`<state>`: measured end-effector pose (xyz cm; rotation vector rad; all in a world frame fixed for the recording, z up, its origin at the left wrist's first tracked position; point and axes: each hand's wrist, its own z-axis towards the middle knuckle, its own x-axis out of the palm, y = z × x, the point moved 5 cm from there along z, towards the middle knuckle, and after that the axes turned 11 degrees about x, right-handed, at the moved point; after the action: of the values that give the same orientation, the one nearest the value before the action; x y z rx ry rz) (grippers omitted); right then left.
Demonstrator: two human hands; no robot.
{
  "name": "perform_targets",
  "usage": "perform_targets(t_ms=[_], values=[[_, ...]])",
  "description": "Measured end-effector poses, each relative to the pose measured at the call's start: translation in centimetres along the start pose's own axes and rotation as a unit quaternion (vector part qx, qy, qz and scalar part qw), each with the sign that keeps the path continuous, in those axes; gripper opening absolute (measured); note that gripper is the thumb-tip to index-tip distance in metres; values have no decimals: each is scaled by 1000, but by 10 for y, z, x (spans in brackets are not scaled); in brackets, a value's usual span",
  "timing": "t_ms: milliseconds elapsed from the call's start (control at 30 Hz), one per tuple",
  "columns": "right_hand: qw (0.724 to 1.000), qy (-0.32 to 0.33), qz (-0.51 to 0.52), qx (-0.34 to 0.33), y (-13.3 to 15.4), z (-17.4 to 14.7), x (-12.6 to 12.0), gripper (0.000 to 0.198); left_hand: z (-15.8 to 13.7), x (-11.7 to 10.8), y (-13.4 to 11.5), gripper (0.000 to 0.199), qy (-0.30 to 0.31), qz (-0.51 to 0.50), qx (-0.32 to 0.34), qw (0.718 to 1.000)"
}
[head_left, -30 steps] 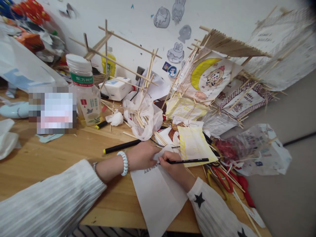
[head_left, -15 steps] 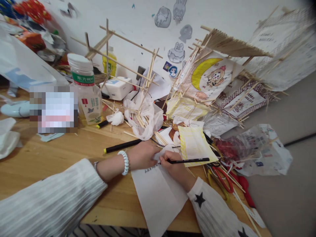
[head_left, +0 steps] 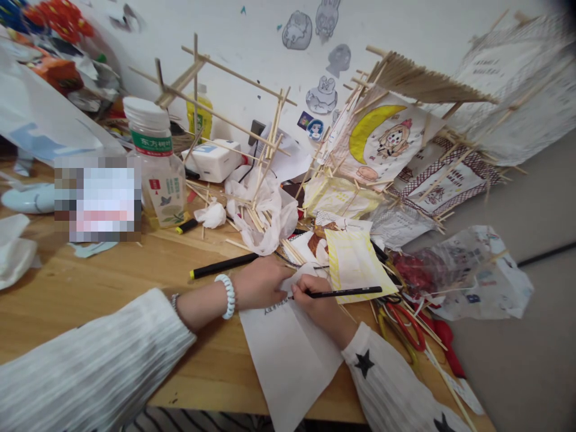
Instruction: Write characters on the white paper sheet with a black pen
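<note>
A sheet of white paper [head_left: 288, 354] lies on the table with its lower end hanging over the front edge. A line of small dark handwriting runs near its upper part. My right hand [head_left: 317, 300] is closed in a writing grip round a slim black pen [head_left: 346, 292], its tip close to the paper and mostly hidden by my fingers. Lying flat across the paper's upper left, my left hand [head_left: 263, 282] has its fingers stretched toward the pen and holds nothing. A thick black marker [head_left: 222, 266] is just behind my left wrist.
Behind my hands is a stick frame [head_left: 270, 129] beside a plastic bottle [head_left: 157, 168]. Paper-covered stick lanterns [head_left: 387, 132] stand at the back right. To the right of my right hand are a yellow-edged sheet [head_left: 360, 261], red-handled scissors [head_left: 407, 324] and loose sticks.
Both hands stay in almost the same place, with the pen at nearly the same slant. Nothing else has visibly moved.
</note>
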<state>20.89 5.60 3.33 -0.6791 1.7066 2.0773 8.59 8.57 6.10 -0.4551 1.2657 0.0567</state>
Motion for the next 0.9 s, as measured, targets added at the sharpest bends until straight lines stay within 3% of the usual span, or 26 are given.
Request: perform_targets(t_ms=[900], values=[[1000, 6, -2, 6, -1, 0, 0, 32, -1, 0, 1, 11, -7, -4, -1, 1000]])
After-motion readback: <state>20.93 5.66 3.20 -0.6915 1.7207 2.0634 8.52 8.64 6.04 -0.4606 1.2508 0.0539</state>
